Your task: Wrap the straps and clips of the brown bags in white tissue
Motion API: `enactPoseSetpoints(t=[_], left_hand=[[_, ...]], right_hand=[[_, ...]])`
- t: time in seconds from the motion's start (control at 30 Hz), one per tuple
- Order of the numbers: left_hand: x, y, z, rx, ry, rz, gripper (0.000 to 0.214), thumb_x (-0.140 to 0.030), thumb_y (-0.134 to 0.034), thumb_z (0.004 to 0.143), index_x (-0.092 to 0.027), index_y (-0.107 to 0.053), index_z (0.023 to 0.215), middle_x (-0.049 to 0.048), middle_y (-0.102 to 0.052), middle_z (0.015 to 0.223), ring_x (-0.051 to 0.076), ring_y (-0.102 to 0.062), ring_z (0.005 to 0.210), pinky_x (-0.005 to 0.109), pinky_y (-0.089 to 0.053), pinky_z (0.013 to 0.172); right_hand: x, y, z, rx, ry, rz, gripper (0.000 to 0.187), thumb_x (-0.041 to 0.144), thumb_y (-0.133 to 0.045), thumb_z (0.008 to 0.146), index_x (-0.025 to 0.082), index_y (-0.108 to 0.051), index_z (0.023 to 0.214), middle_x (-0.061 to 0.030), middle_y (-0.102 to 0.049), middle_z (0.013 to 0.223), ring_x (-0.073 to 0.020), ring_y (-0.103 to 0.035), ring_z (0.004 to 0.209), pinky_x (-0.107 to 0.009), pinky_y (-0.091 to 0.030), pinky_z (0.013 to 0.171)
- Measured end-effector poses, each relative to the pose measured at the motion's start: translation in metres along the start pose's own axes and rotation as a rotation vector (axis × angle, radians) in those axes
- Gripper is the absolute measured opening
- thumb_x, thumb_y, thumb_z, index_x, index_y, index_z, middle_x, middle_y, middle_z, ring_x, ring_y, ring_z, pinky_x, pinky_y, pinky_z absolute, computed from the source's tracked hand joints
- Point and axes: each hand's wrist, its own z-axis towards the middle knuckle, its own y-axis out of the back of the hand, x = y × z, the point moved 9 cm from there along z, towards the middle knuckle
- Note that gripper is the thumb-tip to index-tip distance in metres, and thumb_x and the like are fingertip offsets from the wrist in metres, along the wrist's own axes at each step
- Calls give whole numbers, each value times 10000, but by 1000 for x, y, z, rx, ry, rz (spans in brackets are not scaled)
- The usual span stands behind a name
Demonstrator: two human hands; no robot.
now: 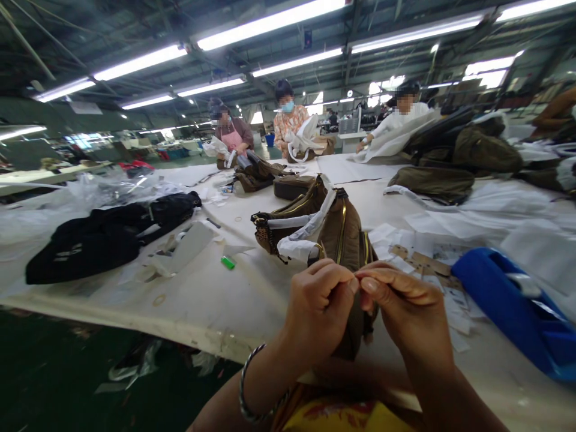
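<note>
My left hand [319, 306] and my right hand [409, 306] meet fingertip to fingertip, each in a closed pinch. Whatever is between the fingers is too small to make out. Just beyond and below them stands an olive-brown bag [342, 231] with gold zippers. Its strap [310, 225] is wrapped in white paper and loops up over the left part of the bag. My hands hide some of the bag's near side. A braided bracelet [245, 384] circles my left wrist.
A blue tape dispenser [508, 306] sits at right beside paper scraps and tags [423, 264]. Leftward lie a black bag [108, 234] and a green lighter-like object [228, 262]. More brown bags [450, 162] are piled at back right. Several people work across the table [252, 306].
</note>
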Motion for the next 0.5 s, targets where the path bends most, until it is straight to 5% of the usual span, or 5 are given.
enactPoseSetpoints(t=[0.5], left_hand=[[1,1,0,6,7,-25,159,-121,-480,808,-146,-536,661,-12,-491,622,98,-451,622,225,-344,580]], right_hand=[[-31,-6,-1,5,-315,386,130,153,-686,673,202,-670,792,15,-600,627,-70,-517,487,-174,-409,452]])
